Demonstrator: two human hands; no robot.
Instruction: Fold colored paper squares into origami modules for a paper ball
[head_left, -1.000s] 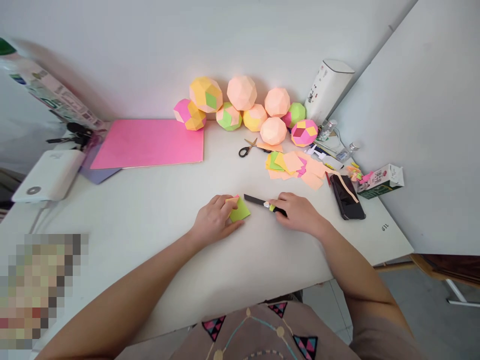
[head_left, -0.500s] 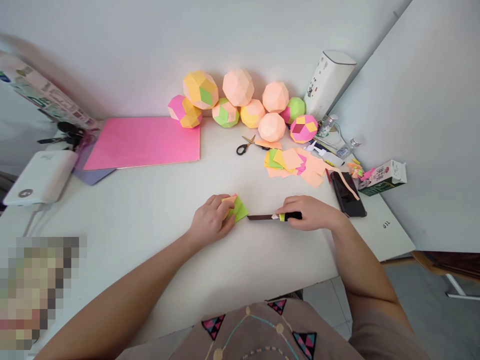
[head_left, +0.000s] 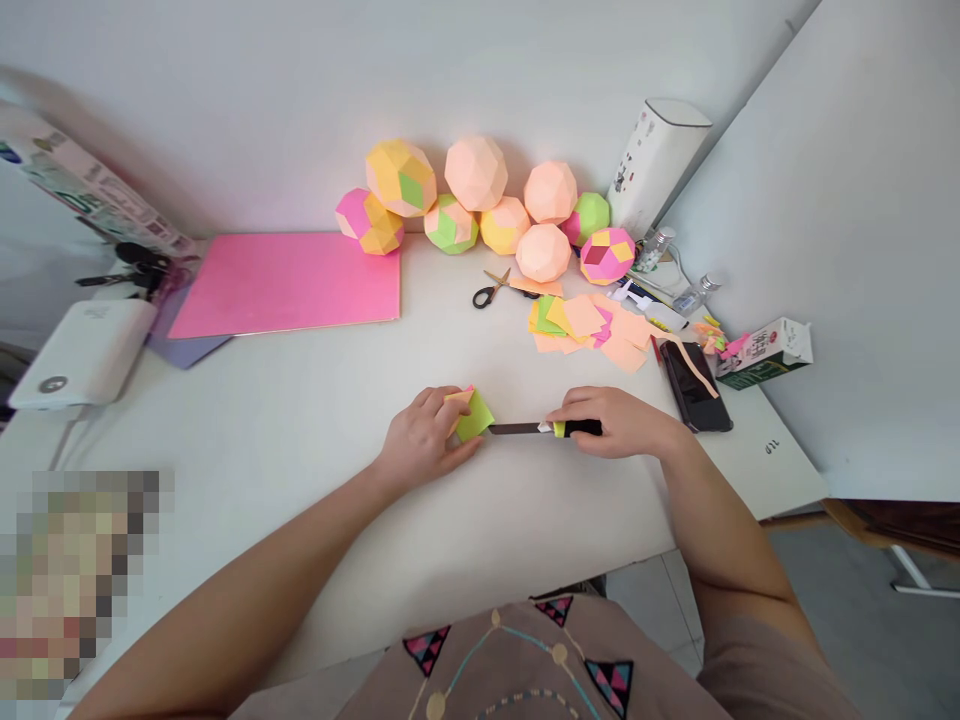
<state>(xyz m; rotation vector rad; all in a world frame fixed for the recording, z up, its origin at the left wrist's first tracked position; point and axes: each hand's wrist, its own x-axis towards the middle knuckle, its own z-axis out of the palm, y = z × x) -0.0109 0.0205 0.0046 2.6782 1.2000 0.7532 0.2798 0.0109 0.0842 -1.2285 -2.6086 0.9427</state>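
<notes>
Green paper [head_left: 475,419] is on the white table [head_left: 300,400], pinned by the left hand [head_left: 422,437], which is curled over its left side. Right hand [head_left: 621,420] is wrapped snug round a knife [head_left: 521,428], blade tip right by the paper's corner, can't tell if touching. Scissors [head_left: 491,291] lie spread further back, near some paper slips [head_left: 586,318]

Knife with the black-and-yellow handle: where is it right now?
In the head view, the knife is in the right hand, just right of centre, its dark blade pointing left toward the green paper under the left hand.
</notes>
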